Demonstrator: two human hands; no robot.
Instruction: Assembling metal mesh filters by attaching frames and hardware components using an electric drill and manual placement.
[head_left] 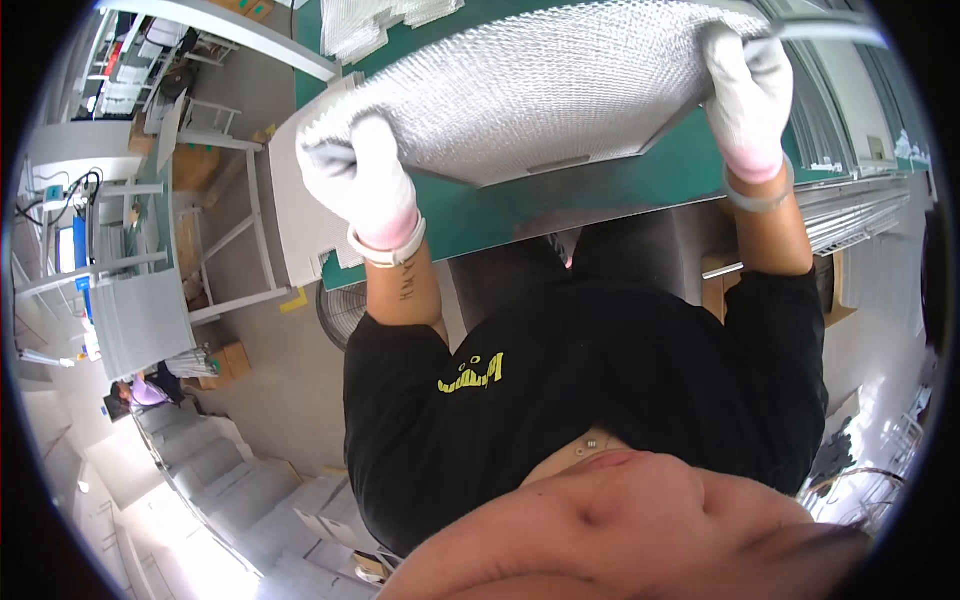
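Observation:
A wide, silvery-white mesh panel [560, 85] with a fine textured surface is held up at a tilt over a green-topped table [470, 212]. My left hand [362, 182], in a white glove, is closed around its left end. Gripping the right end is my right hand [748, 100], gloved the same way. The panel bows slightly between the two hands. Along its lower edge runs a thin rim with a small greyish tab. My fingertips behind the panel are hidden.
More white mesh pieces [385, 25] lie at the table's far left. A pale board [300, 225] borders the table's left end. Long metal strips [850, 215] are stacked at the right. Beneath the left side stands a fan [343, 315]. Another person [150, 390] is far off left.

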